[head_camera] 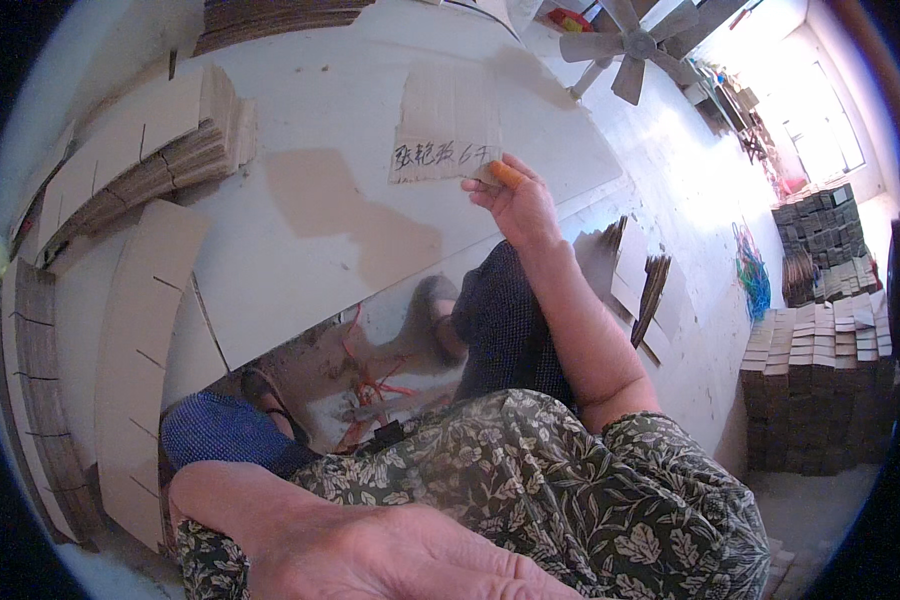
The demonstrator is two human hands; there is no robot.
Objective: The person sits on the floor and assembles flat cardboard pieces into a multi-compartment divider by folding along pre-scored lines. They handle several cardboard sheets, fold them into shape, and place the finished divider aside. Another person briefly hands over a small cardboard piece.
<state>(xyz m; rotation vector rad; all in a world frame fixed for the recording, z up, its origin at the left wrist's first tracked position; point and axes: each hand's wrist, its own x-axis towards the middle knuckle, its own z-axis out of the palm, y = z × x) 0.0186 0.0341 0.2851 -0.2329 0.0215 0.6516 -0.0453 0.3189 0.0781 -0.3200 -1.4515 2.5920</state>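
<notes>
My right hand [516,196] holds the lower right corner of a torn cardboard piece [450,105] above the white tabletop [300,247]. An orange cover wraps one of its fingers. Dark handwriting runs along the cardboard's lower edge. Close to the camera, at the bottom of the view, is my left hand [390,551], back side up; its fingertips run out of the frame, so whether it holds anything is hidden. A long slotted cardboard strip [139,360] lies to the left, beside stacks of similar strips [127,150].
A fan [639,45] stands beyond the table. Slotted cardboard pieces [630,262] rest right of my forearm. Piled cardboard bundles [817,375] stand at the far right, with blue and green cord [751,274] on the floor near them. Red strapping [367,390] lies between my legs.
</notes>
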